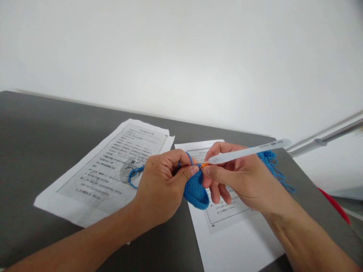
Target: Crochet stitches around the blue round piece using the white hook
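Note:
A round blue crocheted piece (196, 190) hangs between my hands, its top edge pinched by the thumb and finger of my left hand (166, 181). Blue yarn loops over that hand's index finger, and another loop shows at its left side. My right hand (236, 172) is closed round a crochet hook (249, 152) with a pale handle, whose metal tip points left to the top of the crocheted piece. A small orange item (204, 165) sits at that edge, by the right fingertips. Its exact form is partly hidden.
Two printed sheets, a left one (68, 189) and a right one (235, 241), lie on the dark grey table (42, 124). Loose blue yarn (270, 162) is behind my right hand. A metal bar (340, 130) and a red curved object (334, 204) are at the right. A white wall stands behind.

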Demonstrator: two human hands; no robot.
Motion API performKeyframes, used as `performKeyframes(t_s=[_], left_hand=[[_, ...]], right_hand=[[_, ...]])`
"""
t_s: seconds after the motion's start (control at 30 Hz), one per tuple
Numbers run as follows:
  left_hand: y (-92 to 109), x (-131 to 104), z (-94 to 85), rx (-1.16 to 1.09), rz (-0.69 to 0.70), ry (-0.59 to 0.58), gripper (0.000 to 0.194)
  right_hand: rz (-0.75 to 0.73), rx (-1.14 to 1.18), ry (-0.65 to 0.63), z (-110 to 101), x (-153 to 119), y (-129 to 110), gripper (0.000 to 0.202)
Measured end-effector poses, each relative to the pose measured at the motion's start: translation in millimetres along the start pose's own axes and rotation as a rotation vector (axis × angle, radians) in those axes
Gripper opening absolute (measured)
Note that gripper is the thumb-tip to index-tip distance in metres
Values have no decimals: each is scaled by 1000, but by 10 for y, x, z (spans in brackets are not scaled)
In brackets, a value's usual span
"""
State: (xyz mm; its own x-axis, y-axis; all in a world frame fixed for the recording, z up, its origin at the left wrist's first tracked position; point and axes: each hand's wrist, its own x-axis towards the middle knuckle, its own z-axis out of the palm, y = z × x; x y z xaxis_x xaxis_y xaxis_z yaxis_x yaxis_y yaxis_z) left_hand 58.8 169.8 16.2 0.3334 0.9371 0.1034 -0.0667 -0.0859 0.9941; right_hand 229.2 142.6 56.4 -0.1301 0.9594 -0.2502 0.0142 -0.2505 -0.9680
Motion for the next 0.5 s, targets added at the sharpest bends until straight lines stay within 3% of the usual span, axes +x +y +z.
performKeyframes(t_s=[0.5], left_hand=[[-1,-13,15,36,8,3,22]], right_hand=[[28,-14,18,10,-4,-21,24]])
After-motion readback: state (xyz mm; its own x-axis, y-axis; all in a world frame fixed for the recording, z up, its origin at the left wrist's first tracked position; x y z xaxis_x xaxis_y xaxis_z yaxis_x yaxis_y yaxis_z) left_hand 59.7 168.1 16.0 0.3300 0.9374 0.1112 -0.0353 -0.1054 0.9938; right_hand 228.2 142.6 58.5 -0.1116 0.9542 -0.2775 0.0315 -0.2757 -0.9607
